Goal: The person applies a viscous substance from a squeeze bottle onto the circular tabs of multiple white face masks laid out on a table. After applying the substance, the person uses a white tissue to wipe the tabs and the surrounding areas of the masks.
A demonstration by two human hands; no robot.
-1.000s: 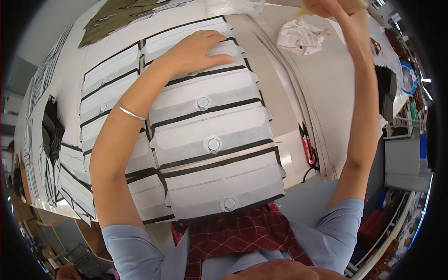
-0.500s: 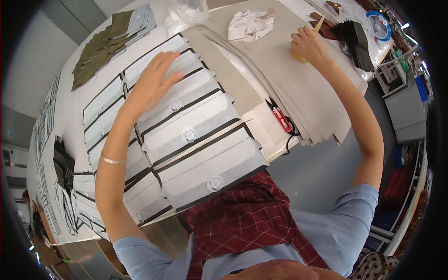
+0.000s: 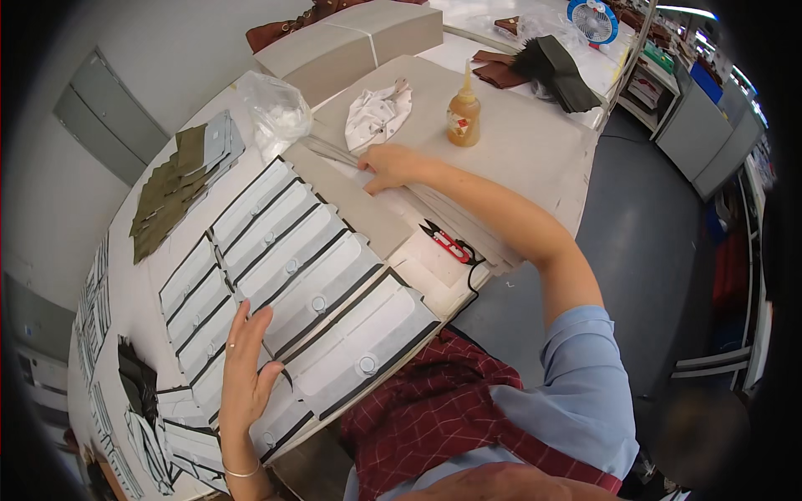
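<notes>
Rows of white fabric panels (image 3: 342, 263) with black edges and round metal snaps cover the table in front of me, partly overlapping. My left hand (image 3: 246, 367) hovers at the left rows, fingers stretched and thumb apart, holding nothing. My right hand (image 3: 391, 167) reaches across to the left edge of the grey board stack (image 3: 518, 167), fingers bent but apart; nothing shows in it. A squeeze bottle (image 3: 464, 117) of amber liquid with a pointed nozzle stands upright on the boards. Red-handled thread snips (image 3: 449, 242) lie near the table's front edge.
A crumpled white cloth (image 3: 378, 114) lies on the boards, beside a clear plastic bag (image 3: 271, 117). Olive fabric pieces (image 3: 171, 196) sit at the far left. A strapped block of grey board (image 3: 342, 54) stands behind. A blue fan (image 3: 592, 21) is at the far right.
My right hand has let go of the bottle, now standing on the boards, and moved left to the board edge. My left hand has drawn back toward me. The view has shifted.
</notes>
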